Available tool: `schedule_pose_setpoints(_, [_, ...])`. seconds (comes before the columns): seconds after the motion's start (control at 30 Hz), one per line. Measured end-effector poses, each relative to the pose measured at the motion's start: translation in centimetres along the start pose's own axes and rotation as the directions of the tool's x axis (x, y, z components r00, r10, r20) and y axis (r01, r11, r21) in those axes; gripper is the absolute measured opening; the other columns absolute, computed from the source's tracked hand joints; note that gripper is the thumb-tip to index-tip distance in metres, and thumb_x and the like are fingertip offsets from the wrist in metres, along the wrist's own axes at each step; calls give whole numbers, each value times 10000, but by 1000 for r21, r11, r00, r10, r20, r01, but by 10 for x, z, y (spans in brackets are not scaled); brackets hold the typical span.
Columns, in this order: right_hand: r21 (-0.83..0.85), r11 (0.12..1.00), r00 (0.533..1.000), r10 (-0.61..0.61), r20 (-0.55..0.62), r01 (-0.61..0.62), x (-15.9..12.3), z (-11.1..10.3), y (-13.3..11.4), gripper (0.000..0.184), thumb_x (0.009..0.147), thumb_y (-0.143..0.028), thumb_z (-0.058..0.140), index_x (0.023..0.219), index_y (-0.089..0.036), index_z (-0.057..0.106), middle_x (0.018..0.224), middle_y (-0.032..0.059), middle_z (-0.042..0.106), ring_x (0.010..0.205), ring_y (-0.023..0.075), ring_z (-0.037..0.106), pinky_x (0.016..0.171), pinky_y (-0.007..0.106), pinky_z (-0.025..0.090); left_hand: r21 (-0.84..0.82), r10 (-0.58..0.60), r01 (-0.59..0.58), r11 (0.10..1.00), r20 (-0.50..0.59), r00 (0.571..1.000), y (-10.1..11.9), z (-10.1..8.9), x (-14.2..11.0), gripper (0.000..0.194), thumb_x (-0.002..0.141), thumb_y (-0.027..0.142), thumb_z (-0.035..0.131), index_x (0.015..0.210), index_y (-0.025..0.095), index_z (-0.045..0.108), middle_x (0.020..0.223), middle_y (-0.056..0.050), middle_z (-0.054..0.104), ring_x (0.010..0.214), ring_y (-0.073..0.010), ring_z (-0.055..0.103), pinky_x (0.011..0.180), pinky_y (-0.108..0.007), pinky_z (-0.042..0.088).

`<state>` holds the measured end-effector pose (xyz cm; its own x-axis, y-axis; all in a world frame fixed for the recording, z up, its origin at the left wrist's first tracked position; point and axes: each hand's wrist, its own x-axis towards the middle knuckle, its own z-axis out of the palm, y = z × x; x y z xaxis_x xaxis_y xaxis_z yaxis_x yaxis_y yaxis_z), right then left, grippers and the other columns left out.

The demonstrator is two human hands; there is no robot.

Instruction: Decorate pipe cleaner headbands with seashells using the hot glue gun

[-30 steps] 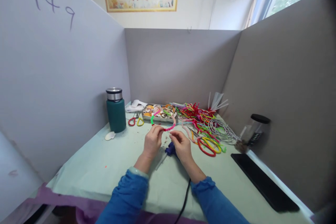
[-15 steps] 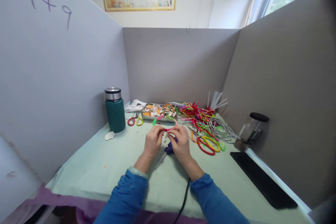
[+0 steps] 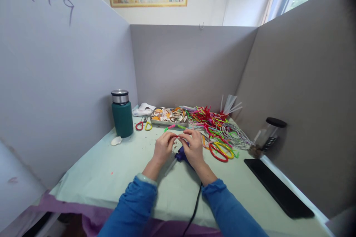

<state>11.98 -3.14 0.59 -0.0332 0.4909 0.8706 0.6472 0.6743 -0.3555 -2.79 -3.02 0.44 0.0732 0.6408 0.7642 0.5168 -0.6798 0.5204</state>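
My left hand (image 3: 162, 149) and my right hand (image 3: 194, 150) meet above the middle of the table, thumbs and fingertips pinched. Between them a short bit of red pipe cleaner (image 3: 177, 136) shows, gripped from both sides; the fingers cover most of it. Under my right hand lies a blue hot glue gun (image 3: 180, 154), partly hidden, with a clear glue stick (image 3: 170, 167) and a black cord (image 3: 196, 207) running toward me. Just beyond my fingertips are a pink and green pipe cleaner piece (image 3: 170, 127) and a green one (image 3: 181, 127).
A metal tray (image 3: 169, 122) of shells stands at the back. Right of it lie tangled pipe cleaners (image 3: 207, 116), grey cord (image 3: 235, 136) and red-yellow scissors (image 3: 218, 152). A green bottle (image 3: 122, 120) and a white shell (image 3: 116, 140) are left, a black slab (image 3: 278, 187) and jar (image 3: 268, 135) right.
My fingertips have drawn closer together, and less of the red pipe cleaner shows between them. The right fingers have shifted slightly. The view has tilted down a little.
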Motion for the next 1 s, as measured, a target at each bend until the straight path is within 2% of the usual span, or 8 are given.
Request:
schedule_pose_setpoints(0.23, [-18, 1000, 999, -1, 38, 1, 0, 4, 1, 141, 882, -260, 584, 927, -271, 717, 978, 44, 615, 969, 222, 502, 871, 398, 351, -12, -60, 59, 998, -6, 998, 0, -1, 0, 120, 872, 181, 498, 843, 179, 614, 790, -24, 622, 592, -104, 574, 591, -236, 479])
schedule_pose_setpoints(0.47, [-43, 999, 999, 7, 38, -5, 1, 5, 1, 205, 870, -261, 596, 1058, -220, 667, 1056, 77, 606, 995, 239, 501, 871, 396, 367, -134, -214, 205, 969, -53, 975, -6, 2, 1, 143, 864, 240, 522, 879, 169, 646, 780, -19, 633, 570, -99, 599, 549, -218, 484])
schedule_pose_setpoints(0.8, [-25, 999, 999, 35, 14, -34, 1, 3, 0, 153, 890, -228, 542, 985, -205, 661, 1015, 79, 608, 989, 231, 524, 889, 388, 388, -146, -240, 227, 963, -77, 968, -9, 0, 3, 137, 860, 227, 520, 880, 171, 643, 769, -18, 626, 578, -105, 605, 556, -221, 487])
schedule_pose_setpoints(0.9, [-36, 998, 995, 51, 89, -48, 0, -3, 1, 150, 900, -205, 506, 911, -200, 655, 940, 71, 619, 918, 216, 547, 834, 351, 411, -89, -218, 210, 974, -92, 972, -10, -3, 4, 135, 862, 209, 511, 873, 171, 640, 776, -18, 620, 580, -105, 600, 578, -231, 485])
schedule_pose_setpoints(1.0, [-138, 990, 973, 64, 222, -33, -8, -15, 5, 126, 889, -237, 528, 869, -211, 650, 875, 69, 632, 861, 220, 571, 767, 336, 416, -1, -195, 196, 981, -85, 977, -13, -5, 4, 134, 851, 179, 507, 853, 179, 641, 777, -21, 631, 614, -118, 606, 605, -243, 485])
